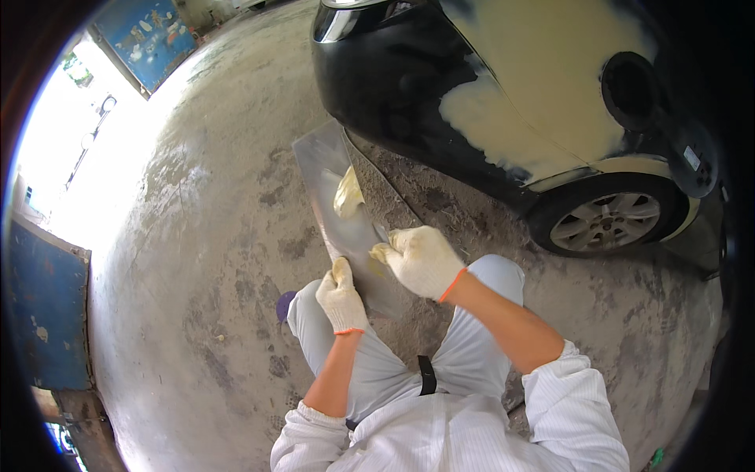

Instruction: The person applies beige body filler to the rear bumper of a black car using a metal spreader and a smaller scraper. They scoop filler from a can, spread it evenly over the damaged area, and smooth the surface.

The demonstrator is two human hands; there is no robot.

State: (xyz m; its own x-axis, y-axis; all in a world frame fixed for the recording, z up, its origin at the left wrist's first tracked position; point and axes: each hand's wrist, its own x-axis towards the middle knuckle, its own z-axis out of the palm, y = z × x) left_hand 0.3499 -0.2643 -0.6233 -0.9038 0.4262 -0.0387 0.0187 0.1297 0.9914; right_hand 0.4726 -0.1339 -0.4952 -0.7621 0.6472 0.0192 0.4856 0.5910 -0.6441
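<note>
My left hand (341, 300), in a white knit glove with an orange cuff, grips the near left edge of a long grey mixing board (318, 156), thumb on top. A lump of pale yellow body filler (347, 197) lies on the board's far half. In a matching glove, my right hand (425, 261) is closed round a putty scraper (377, 231) over the right side of the board. Most of the scraper is hidden by the fingers or blends with the board. Yellow smears mark the board below the right fingers.
A black car (393, 94) stands ahead to the right, with beige filler (543, 79) spread over its rear side. Its fuel flap (694, 157) hangs open above the wheel (605, 222). Blue metal doors (49, 303) stand at the left. A purple round thing (285, 307) lies by my left knee.
</note>
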